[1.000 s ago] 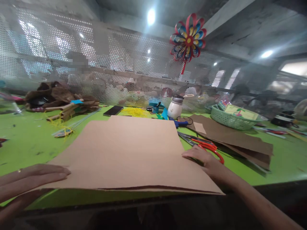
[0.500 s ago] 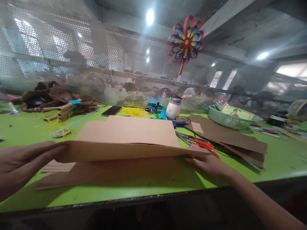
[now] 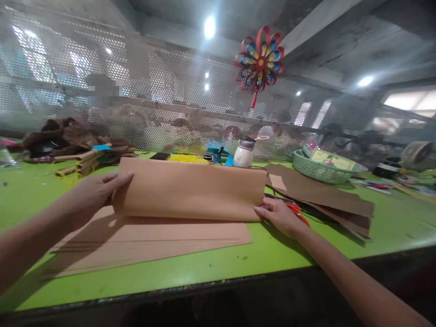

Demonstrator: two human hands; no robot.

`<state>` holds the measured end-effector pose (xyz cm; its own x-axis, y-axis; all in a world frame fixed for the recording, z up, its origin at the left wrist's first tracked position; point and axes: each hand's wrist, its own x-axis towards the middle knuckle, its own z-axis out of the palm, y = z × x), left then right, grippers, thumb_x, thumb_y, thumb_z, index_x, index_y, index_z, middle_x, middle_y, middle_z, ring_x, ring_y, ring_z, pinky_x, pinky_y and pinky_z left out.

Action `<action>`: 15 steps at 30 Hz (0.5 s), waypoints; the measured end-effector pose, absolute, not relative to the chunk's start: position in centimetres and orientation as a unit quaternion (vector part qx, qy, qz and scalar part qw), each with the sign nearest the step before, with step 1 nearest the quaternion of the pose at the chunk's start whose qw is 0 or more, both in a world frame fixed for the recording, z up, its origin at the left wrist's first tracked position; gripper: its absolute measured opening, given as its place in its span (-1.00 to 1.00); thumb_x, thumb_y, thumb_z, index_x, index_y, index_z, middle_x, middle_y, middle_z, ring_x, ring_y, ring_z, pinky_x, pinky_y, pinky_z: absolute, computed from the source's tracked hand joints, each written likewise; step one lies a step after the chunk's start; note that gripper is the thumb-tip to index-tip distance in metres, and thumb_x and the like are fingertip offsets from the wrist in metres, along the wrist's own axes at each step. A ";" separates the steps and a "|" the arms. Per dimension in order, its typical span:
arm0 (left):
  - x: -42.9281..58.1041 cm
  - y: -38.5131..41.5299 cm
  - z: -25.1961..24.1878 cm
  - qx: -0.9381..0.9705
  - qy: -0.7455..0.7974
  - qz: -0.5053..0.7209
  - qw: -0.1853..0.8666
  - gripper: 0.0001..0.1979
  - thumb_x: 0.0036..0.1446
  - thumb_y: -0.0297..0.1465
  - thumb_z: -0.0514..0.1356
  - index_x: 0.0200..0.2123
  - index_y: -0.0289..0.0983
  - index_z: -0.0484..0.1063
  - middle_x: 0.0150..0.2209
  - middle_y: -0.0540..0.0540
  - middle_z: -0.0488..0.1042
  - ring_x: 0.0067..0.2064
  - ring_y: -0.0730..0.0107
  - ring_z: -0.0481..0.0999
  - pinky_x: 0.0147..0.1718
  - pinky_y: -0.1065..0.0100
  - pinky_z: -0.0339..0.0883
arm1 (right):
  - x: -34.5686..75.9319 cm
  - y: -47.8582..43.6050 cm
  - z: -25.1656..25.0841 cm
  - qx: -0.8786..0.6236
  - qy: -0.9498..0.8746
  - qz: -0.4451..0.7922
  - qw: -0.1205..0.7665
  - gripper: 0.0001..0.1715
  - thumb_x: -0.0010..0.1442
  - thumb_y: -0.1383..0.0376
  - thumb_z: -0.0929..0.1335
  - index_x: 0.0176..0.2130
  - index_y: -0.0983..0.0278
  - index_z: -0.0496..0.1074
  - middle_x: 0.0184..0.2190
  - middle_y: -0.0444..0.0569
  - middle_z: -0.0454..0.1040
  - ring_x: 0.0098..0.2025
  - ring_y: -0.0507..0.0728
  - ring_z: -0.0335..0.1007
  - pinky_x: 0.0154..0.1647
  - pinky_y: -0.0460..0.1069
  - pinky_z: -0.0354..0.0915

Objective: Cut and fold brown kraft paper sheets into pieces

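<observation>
A sheet of brown kraft paper (image 3: 194, 188) stands curved above the green table, raised between my two hands. My left hand (image 3: 105, 190) grips its left edge, thumb and fingers pressed together. At the lower right corner, my right hand (image 3: 277, 213) pinches the same sheet. Beneath it lie more flat sheets of brown paper (image 3: 163, 245), lined with several creases or edges. Orange-handled scissors (image 3: 296, 210) rest just beyond my right hand, partly hidden by the hand and the raised sheet.
Dark brown paper (image 3: 323, 195) lies to the right, near a green basket (image 3: 320, 169). A white jar (image 3: 244, 153) and yellow shredded strips (image 3: 186, 159) stand behind the sheet. Crumpled brown material (image 3: 71, 138) sits back left. The green table (image 3: 190, 272) ends at a dark front edge.
The sheet has been tipped upright, its broad face now toward me. My left hand has moved up and right with its edge. The flat sheets beneath show more.
</observation>
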<state>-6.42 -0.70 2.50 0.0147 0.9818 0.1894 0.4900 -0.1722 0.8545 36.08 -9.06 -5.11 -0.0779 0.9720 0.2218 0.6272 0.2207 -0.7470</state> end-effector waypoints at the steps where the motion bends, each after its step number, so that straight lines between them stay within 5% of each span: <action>1: -6.5 -0.7 2.2 0.640 0.558 0.405 0.339 -0.30 0.00 0.05 0.21 0.03 -0.40 0.42 -0.16 -0.13 0.60 -0.14 0.13 0.57 -0.18 0.18 0.51 | 36.2 -9.0 -5.3 -0.572 -0.693 0.248 0.361 -0.68 0.18 0.12 0.30 -0.29 0.32 0.47 -0.42 -0.05 0.50 -0.36 0.12 0.37 -0.35 -0.03 0.26; 5: -7.0 -1.3 0.9 0.639 0.531 0.386 0.401 -0.25 -0.13 0.00 0.33 0.08 -0.29 0.37 -0.04 -0.19 0.54 -0.09 0.15 0.54 -0.18 0.30 0.50 | 36.1 -8.9 -5.4 -0.552 -0.697 0.278 0.365 -0.66 0.18 0.10 0.31 -0.22 0.30 0.50 -0.26 0.01 0.55 -0.16 0.21 0.42 -0.18 0.02 0.31; 9: -7.3 -1.5 -1.1 0.610 0.490 0.407 0.472 -0.31 0.00 -0.06 0.30 0.15 -0.21 0.26 0.03 -0.20 0.48 -0.10 0.20 0.54 -0.32 0.40 0.49 | 35.9 -9.0 -5.2 -0.553 -0.690 0.284 0.371 -0.64 0.16 0.08 0.33 -0.24 0.30 0.52 -0.29 0.04 0.57 -0.18 0.25 0.43 -0.18 0.05 0.33; 15: -6.8 -1.3 -1.3 0.644 0.484 0.437 0.400 -0.44 -0.06 -0.08 0.28 -0.06 -0.31 0.37 -0.17 -0.17 0.54 -0.24 0.23 0.51 -0.39 0.39 0.46 | 35.9 -9.2 -5.2 -0.554 -0.683 0.295 0.375 -0.56 0.17 0.03 0.33 -0.24 0.34 0.54 -0.26 0.06 0.57 -0.19 0.26 0.44 -0.19 0.06 0.33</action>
<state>-6.76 -1.30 -1.27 0.1503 0.9729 0.1755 0.2731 -0.2115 0.9385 35.89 -9.22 -5.18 -0.1059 0.9769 0.1856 0.5354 0.2132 -0.8172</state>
